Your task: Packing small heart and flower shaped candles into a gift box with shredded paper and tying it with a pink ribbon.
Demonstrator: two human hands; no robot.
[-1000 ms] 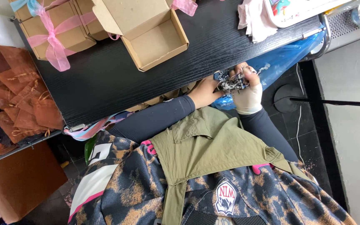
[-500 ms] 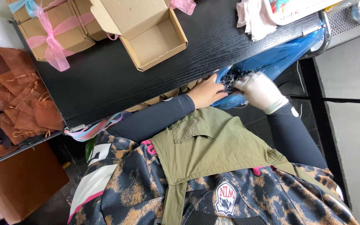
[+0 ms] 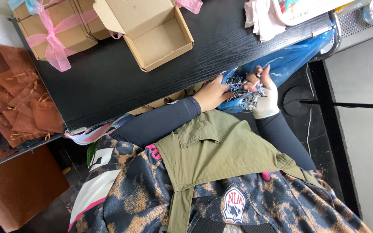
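At the edge of the black table (image 3: 121,82), toward two o'clock of the view, both hands met over a blue plastic bag (image 3: 290,60) that hung beside the table. The left hand (image 3: 212,92) was bare, with a dark sleeve up to the wrist, and its fingers were curled onto a bunch of small silver-coloured pieces (image 3: 244,92). The right hand (image 3: 265,92) wore a pale glove; its fingers were closed around the same bunch from the three o'clock side. The bunch was between the two hands, just at the mouth of the bag, and touching both. What exactly the small pieces were, I could not tell; they looked shiny and tangled.

On the table, at twelve o'clock, an open cardboard box (image 3: 156,36) stood with its flaps up, well apart from the hands. At ten o'clock were closed cardboard boxes (image 3: 55,26) tied with pink ribbon. At nine o'clock, beside the table, lay a heap of brown organza pouches (image 3: 22,99). A folded pale cloth (image 3: 262,19) lay near one o'clock on the table.
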